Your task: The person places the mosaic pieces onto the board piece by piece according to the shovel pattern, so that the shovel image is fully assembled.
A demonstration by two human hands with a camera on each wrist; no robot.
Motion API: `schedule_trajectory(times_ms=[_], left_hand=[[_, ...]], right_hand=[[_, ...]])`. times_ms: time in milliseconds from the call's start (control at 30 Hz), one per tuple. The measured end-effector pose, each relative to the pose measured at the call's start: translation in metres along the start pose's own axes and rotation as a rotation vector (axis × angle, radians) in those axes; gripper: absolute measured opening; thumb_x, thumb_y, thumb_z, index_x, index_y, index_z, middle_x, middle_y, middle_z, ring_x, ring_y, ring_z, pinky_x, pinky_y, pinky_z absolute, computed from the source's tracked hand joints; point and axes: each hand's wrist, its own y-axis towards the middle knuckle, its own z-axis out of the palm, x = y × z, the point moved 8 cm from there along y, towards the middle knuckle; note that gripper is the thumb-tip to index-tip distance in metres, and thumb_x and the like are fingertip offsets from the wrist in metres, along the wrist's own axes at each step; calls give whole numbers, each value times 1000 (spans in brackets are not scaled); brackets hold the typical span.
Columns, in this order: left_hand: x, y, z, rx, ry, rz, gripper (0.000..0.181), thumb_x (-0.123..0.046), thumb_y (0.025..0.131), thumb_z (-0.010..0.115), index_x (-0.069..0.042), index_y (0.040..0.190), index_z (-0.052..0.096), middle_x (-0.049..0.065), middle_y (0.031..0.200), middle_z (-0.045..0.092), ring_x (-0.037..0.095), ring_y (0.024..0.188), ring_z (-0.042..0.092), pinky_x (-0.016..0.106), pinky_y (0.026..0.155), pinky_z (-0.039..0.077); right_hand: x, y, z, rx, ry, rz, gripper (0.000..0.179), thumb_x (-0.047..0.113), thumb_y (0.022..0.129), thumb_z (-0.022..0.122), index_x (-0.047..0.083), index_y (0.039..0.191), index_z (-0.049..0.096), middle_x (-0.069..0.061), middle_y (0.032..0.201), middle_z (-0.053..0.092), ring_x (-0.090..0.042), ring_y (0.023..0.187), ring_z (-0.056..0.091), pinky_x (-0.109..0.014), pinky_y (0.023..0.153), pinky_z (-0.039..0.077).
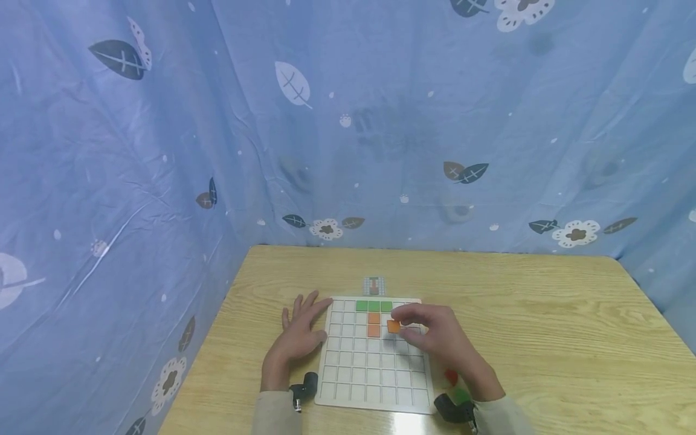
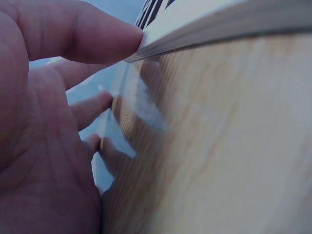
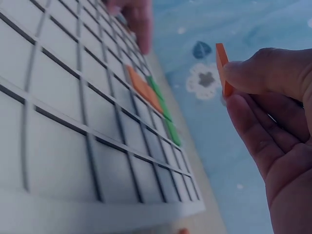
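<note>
A white grid board [image 1: 359, 374] lies on the wooden table. Three green tiles [image 1: 374, 306] fill cells in its far row, and two orange tiles [image 1: 374, 324] run down from the middle one. My right hand [image 1: 435, 329] pinches another orange square tile [image 3: 222, 70] between thumb and fingers, held above the right part of the board. My left hand [image 1: 298, 338] rests at the board's left edge with fingers spread. In the left wrist view its thumb [image 2: 105, 36] touches the board's side [image 2: 195, 41].
A small card with a grid pattern [image 1: 374, 286] lies just beyond the board. Red [image 1: 451, 377] and green pieces [image 1: 461, 396] sit on the table [image 1: 544, 338] near my right wrist, partly hidden by it. A blue patterned curtain [image 1: 380, 151] hangs behind and to the left.
</note>
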Motion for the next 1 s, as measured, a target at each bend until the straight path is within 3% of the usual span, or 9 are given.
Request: schedule_trajectory(times_ms=[200, 433, 1000], left_hand=[[-1, -1, 0, -1, -28, 5, 84, -5, 75, 61, -14, 158, 58, 26, 178, 27, 56, 167, 1, 78, 125, -18], [1, 0, 0, -4, -12, -5, 85, -5, 75, 62, -17, 159, 58, 24, 179, 27, 54, 168, 1, 77, 127, -18], [9, 4, 4, 30, 41, -37, 86, -6, 76, 63, -21, 161, 56, 17, 182, 24, 49, 170, -1, 76, 128, -16]], right_hand=[[-5, 0, 20, 49, 24, 42, 31, 1, 89, 83, 15, 117, 84, 5, 114, 84, -10, 100, 79, -39, 95, 66], [-13, -1, 38, 83, 80, 7, 29, 2, 90, 83, 12, 117, 83, 1, 114, 84, -17, 98, 79, -38, 92, 67], [-7, -2, 57, 119, -14, -81, 33, -3, 88, 83, 8, 119, 83, 0, 113, 84, -15, 105, 79, -36, 96, 65]])
